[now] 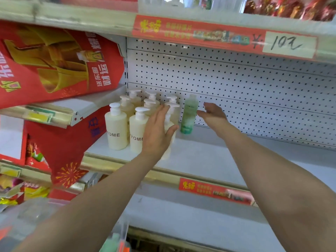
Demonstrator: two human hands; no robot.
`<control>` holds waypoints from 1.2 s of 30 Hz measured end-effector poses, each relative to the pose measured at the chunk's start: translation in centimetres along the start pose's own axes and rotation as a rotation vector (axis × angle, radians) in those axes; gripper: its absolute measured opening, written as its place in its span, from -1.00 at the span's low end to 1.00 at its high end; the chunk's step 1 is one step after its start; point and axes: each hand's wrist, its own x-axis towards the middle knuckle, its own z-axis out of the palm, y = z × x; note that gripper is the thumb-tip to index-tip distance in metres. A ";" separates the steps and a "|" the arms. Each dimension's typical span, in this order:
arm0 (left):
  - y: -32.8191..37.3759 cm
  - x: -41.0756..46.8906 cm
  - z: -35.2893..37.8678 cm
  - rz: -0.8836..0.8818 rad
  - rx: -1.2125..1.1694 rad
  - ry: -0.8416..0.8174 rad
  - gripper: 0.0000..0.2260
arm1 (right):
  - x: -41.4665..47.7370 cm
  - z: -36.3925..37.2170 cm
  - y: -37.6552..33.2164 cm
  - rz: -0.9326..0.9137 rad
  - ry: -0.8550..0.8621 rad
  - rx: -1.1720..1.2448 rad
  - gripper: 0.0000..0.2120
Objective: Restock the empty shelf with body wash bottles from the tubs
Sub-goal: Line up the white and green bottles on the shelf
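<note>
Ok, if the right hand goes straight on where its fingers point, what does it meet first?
Probably the green bottle, upright just beyond the right hand; depth is unclear, so it could pass in front.

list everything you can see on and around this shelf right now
cream pump bottles: at least eight, cream with white pumps, clustered at the shelf's left end
green bottle: one, green, upright just right of the cluster, near the back
shelf: one, white, under the bottles
pegboard: one, white, perforated, behind the shelf
price strips: two, red, one on the edge above, one on this shelf's front edge
red boxes: two, red and gold, left bay
left hand: fingers straight, against a front cream bottle
right hand: relaxed, beside the green bottle, apparently not touching
</note>
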 end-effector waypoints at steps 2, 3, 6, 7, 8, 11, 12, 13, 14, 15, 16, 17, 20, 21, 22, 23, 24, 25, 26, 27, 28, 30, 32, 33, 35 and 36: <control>0.3 0.5 -2.4 0.017 0.030 0.003 -0.48 | -2.3 -0.3 -2.4 -0.093 0.026 -0.085 -0.44; 0.2 0.9 -3.9 0.022 0.059 0.013 -0.48 | -3.6 -0.1 -3.7 -0.144 0.044 -0.131 -0.44; -0.6 1.6 -9.3 0.066 0.214 0.038 -0.56 | -7.6 1.7 -7.3 -0.273 0.070 -0.269 -0.40; -1.0 1.5 -11.2 0.067 0.273 0.042 -0.58 | -8.9 2.6 -8.6 -0.298 0.067 -0.304 -0.39; -1.5 1.2 -13.0 0.051 0.318 0.043 -0.58 | -10.2 3.5 -9.8 -0.314 0.063 -0.330 -0.38; -3.1 -0.4 -17.7 -0.012 0.440 0.045 -0.53 | -14.1 6.6 -12.7 -0.346 0.054 -0.368 -0.38; -3.7 -1.2 -19.0 -0.037 0.463 0.038 -0.51 | -15.3 7.7 -13.4 -0.352 0.050 -0.373 -0.39; -4.5 -1.9 -20.1 -0.063 0.476 0.027 -0.51 | -16.5 8.7 -13.9 -0.352 0.042 -0.375 -0.39; -5.1 -2.8 -21.1 -0.082 0.491 0.014 -0.50 | -17.6 9.8 -14.3 -0.344 0.029 -0.375 -0.39; -5.7 -3.7 -22.1 -0.097 0.507 0.004 -0.50 | -18.7 10.8 -14.6 -0.326 0.011 -0.375 -0.39; -6.5 -4.5 -23.0 -0.105 0.521 -0.006 -0.51 | -19.8 11.9 -14.8 -0.308 -0.005 -0.375 -0.38; -7.1 -5.4 -23.8 -0.115 0.535 -0.021 -0.51 | -20.8 12.9 -14.9 -0.292 -0.019 -0.378 -0.38; -9.3 -8.2 -25.5 -0.180 0.553 -0.103 -0.51 | -23.8 15.7 -14.7 -0.258 -0.067 -0.389 -0.39; -10.2 -9.1 -25.8 -0.216 0.548 -0.135 -0.51 | -24.7 16.5 -14.4 -0.237 -0.090 -0.390 -0.39; -11.1 -10.2 -26.1 -0.246 0.547 -0.169 -0.50 | -25.5 17.4 -14.0 -0.215 -0.114 -0.386 -0.39; -12.2 -11.4 -26.3 -0.273 0.547 -0.200 -0.50 | -26.2 18.4 -13.4 -0.187 -0.137 -0.380 -0.39; -13.2 -12.7 -26.4 -0.309 0.541 -0.228 -0.50 | -26.9 19.4 -12.7 -0.158 -0.158 -0.372 -0.39; -14.2 -14.1 -26.4 -0.350 0.529 -0.261 -0.49 | -27.6 20.4 -11.9 -0.125 -0.180 -0.366 -0.40; -15.1 -15.6 -26.5 -0.392 0.521 -0.303 -0.48 | -28.3 21.5 -11.1 -0.103 -0.204 -0.364 -0.40; -16.0 -17.1 -26.5 -0.432 0.516 -0.350 -0.47 | -29.0 22.6 -10.1 -0.078 -0.230 -0.364 -0.42; -16.8 -18.6 -26.4 -0.469 0.510 -0.396 -0.46 | -29.7 23.6 -9.1 -0.052 -0.261 -0.362 -0.42; -18.5 -21.4 -26.0 -0.551 0.483 -0.477 -0.45 | -30.9 25.9 -6.9 0.018 -0.348 -0.369 -0.42; -20.1 -23.7 -25.7 -0.654 0.451 -0.555 -0.44 | -31.9 28.0 -4.7 0.068 -0.438 -0.380 -0.43; -21.2 -24.9 -25.3 -0.690 0.436 -0.593 -0.45 | -32.4 29.0 -3.6 0.098 -0.477 -0.378 -0.43; -23.3 -27.2 -24.5 -0.741 0.402 -0.641 -0.48 | -33.2 30.8 -1.6 0.186 -0.556 -0.359 -0.42; -24.1 -28.2 -24.2 -0.765 0.377 -0.652 -0.48 | -33.5 31.6 -0.4 0.242 -0.595 -0.359 -0.42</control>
